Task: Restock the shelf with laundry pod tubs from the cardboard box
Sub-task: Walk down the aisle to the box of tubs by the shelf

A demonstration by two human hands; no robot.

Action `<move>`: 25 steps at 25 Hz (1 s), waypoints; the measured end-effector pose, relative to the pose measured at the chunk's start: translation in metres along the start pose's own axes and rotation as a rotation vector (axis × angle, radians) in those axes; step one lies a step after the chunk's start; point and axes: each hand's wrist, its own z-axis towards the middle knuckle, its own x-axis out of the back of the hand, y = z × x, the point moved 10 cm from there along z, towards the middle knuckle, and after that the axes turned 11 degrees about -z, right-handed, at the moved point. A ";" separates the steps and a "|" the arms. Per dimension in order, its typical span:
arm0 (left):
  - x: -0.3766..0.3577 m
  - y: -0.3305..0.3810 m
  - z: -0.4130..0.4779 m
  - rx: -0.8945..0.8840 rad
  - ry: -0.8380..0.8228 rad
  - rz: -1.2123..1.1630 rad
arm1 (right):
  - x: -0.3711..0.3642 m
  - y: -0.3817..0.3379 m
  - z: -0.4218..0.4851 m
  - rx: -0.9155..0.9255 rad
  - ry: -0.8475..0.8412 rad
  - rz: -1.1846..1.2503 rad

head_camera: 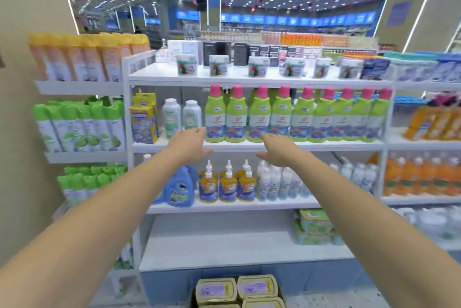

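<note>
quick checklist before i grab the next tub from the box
1. Left hand free: ok, open and holding nothing.
2. Right hand free: ok, open and holding nothing.
3. Tubs in the cardboard box: ok, four lids show.
4. Room on the low shelf: ok, bare to the left of the green packs.
5. Hands near the box: not ok, both are up by the pink-capped bottles.
6. More tubs underneath: cannot tell.
</note>
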 end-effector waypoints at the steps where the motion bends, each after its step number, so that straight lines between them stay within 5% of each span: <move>1: 0.000 0.001 0.003 -0.011 0.004 -0.028 | -0.002 0.003 -0.001 -0.015 -0.002 0.002; 7: -0.046 -0.002 0.016 -0.005 -0.001 -0.163 | -0.046 0.012 0.005 -0.037 -0.008 0.001; 25: -0.440 -0.071 -0.032 0.352 -0.212 -0.497 | -0.443 0.003 -0.006 -0.062 -0.370 0.290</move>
